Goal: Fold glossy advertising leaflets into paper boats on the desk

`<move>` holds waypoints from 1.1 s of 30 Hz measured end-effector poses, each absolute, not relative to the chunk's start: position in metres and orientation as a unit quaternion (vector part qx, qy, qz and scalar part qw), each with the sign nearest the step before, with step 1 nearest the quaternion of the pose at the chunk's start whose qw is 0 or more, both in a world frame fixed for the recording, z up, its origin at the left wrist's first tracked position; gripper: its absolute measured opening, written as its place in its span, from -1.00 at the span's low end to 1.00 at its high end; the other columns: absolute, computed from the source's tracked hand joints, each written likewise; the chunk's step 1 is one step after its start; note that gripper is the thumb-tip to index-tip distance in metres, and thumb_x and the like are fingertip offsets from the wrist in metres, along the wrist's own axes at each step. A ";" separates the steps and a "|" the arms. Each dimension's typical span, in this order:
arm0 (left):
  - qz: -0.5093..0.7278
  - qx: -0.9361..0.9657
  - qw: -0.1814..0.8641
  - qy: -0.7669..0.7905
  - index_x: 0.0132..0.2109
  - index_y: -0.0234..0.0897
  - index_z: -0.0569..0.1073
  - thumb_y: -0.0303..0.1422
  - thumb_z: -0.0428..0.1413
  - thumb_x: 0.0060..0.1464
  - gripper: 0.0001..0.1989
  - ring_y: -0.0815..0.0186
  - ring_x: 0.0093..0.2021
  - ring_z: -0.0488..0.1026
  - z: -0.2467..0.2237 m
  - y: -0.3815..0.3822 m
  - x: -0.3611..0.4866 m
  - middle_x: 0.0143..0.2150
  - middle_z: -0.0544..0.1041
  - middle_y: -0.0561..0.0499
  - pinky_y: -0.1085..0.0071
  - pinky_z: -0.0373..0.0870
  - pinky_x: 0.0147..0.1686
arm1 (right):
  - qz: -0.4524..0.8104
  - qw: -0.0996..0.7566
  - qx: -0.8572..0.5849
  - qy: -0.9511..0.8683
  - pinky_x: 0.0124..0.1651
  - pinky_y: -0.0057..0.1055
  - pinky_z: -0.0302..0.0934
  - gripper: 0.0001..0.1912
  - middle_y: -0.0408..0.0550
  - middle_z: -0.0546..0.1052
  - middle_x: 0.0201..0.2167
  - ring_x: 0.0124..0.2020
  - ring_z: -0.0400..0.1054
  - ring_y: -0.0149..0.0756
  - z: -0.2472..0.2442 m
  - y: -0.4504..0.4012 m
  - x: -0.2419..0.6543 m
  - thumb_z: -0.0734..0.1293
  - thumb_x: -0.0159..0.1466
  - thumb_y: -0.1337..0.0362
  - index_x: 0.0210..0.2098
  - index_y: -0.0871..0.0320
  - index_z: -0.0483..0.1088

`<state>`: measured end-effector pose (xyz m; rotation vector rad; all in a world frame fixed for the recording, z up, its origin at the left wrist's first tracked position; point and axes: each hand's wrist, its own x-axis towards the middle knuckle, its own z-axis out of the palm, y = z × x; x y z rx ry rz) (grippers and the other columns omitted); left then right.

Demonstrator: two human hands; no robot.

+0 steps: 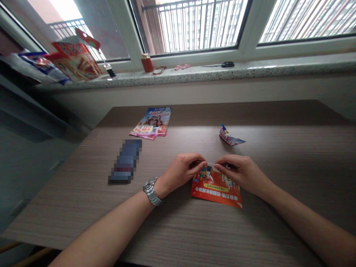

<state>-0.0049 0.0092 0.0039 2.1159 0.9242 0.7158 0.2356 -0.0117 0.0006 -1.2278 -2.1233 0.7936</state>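
Note:
An orange printed flyer is held upside down near the middle of the table, its top edge pinched by both hands. My left hand, with a metal watch on the wrist, grips that edge between thumb and fingers. Close beside it, my right hand pinches the same edge in the same way. Between the fingertips a thin pale line of the paper's edge shows; whether it is folded there I cannot tell. Beyond my right hand stands a small folded paper boat shape, blue and pink.
A stack of colourful flyers lies at the table's back left. Nearer is a pixelated dark object. On the stone windowsill sit snack bags, a red lighter-like container and black-handled scissors.

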 end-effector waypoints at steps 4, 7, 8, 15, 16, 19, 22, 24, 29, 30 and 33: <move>0.272 0.824 0.344 0.359 -0.17 -0.31 0.55 -0.31 0.10 0.34 -0.81 0.43 -0.35 0.44 0.003 0.010 -0.005 -0.32 0.57 0.05 0.52 0.29 -0.33 | 0.293 0.279 -0.454 -0.794 -0.35 -0.46 0.20 -0.83 -0.13 0.56 -0.41 -0.43 0.38 -0.38 -0.002 -0.011 0.237 0.32 0.40 0.26 -0.26 0.13 0.55; 0.272 0.827 0.312 0.381 -0.21 -0.30 0.54 -0.34 0.11 0.32 -0.84 0.43 -0.38 0.41 0.002 0.010 -0.006 -0.36 0.54 0.07 0.50 0.27 -0.36 | 0.277 0.290 -0.438 -0.804 -0.28 -0.45 0.24 -0.84 -0.08 0.55 -0.33 -0.34 0.41 -0.35 -0.005 -0.010 0.239 0.31 0.39 0.31 -0.17 0.13 0.56; 0.271 0.828 0.301 0.389 -0.22 -0.30 0.53 -0.35 0.11 0.32 -0.84 0.42 -0.38 0.41 0.001 0.010 -0.006 -0.37 0.54 0.07 0.49 0.28 -0.36 | 0.272 0.293 -0.433 -0.807 -0.27 -0.44 0.25 -0.83 -0.07 0.55 -0.30 -0.32 0.42 -0.34 -0.006 -0.009 0.240 0.31 0.39 0.32 -0.13 0.13 0.57; 0.291 0.870 0.147 0.370 0.14 -0.26 0.46 -0.42 0.13 0.28 -0.70 0.18 0.07 0.43 0.000 0.010 -0.005 0.08 0.49 -0.15 0.21 0.43 0.08 | 0.248 0.299 -0.451 -0.804 -0.29 -0.42 0.28 -0.82 -0.05 0.54 -0.28 -0.34 0.41 -0.32 -0.014 -0.005 0.241 0.32 0.38 0.35 -0.09 0.11 0.55; 0.279 0.884 0.132 0.353 0.16 -0.25 0.44 -0.41 0.13 0.28 -0.68 0.15 0.12 0.40 0.002 0.009 -0.005 0.12 0.47 -0.16 0.18 0.42 0.12 | 0.243 0.301 -0.455 -0.802 -0.29 -0.41 0.28 -0.84 -0.04 0.55 -0.28 -0.34 0.41 -0.31 -0.015 -0.004 0.241 0.32 0.38 0.34 -0.10 0.11 0.54; 0.216 0.922 0.130 0.293 0.20 -0.19 0.41 -0.34 0.07 0.34 -0.68 0.15 0.18 0.38 0.006 0.004 -0.004 0.20 0.44 -0.14 0.15 0.40 0.19 | 0.222 0.304 -0.465 -0.801 -0.30 -0.41 0.29 -0.87 -0.04 0.54 -0.29 -0.34 0.42 -0.30 -0.017 -0.002 0.242 0.33 0.38 0.31 -0.13 0.12 0.53; 0.167 0.938 0.137 0.271 0.28 -0.16 0.34 -0.27 0.10 0.33 -0.58 0.09 0.21 0.38 0.006 -0.001 -0.002 0.28 0.39 -0.15 0.08 0.38 0.22 | 0.200 0.296 -0.470 -0.807 -0.30 -0.40 0.29 -0.87 -0.03 0.52 -0.27 -0.34 0.42 -0.30 -0.017 0.000 0.245 0.32 0.38 0.31 -0.15 0.12 0.52; 0.153 0.940 0.135 0.275 0.30 -0.16 0.33 -0.28 0.10 0.33 -0.56 0.06 0.25 0.36 0.004 -0.001 -0.002 0.31 0.36 -0.15 0.04 0.33 0.26 | 0.193 0.281 -0.462 -0.819 -0.29 -0.40 0.29 -0.85 -0.02 0.52 -0.25 -0.34 0.43 -0.30 -0.016 -0.001 0.246 0.28 0.39 0.32 -0.15 0.12 0.51; 0.166 0.930 0.128 0.301 0.27 -0.14 0.37 -0.41 0.03 0.35 -0.62 0.09 0.34 0.28 -0.002 0.004 -0.007 0.35 0.33 -0.13 0.03 0.26 0.32 | 0.194 0.264 -0.426 -0.843 -0.28 -0.39 0.31 -0.82 0.00 0.52 -0.30 -0.33 0.43 -0.28 -0.012 -0.003 0.247 0.26 0.41 0.29 -0.18 0.12 0.53; 0.168 0.928 0.130 0.305 0.26 -0.13 0.38 -0.42 0.04 0.35 -0.62 0.10 0.34 0.29 -0.003 0.005 -0.008 0.34 0.34 -0.13 0.04 0.28 0.31 | 0.197 0.265 -0.417 -0.847 -0.26 -0.38 0.32 -0.81 0.01 0.53 -0.29 -0.32 0.44 -0.27 -0.012 -0.003 0.247 0.27 0.40 0.29 -0.16 0.12 0.54; 0.169 0.925 0.142 0.309 0.24 -0.12 0.39 -0.45 0.05 0.32 -0.61 0.11 0.33 0.31 -0.002 0.007 -0.010 0.33 0.35 -0.12 0.05 0.31 0.29 | 0.207 0.266 -0.390 -0.857 -0.19 -0.35 0.35 -0.75 0.03 0.55 -0.24 -0.25 0.46 -0.23 -0.011 -0.003 0.251 0.24 0.38 0.36 -0.08 0.11 0.55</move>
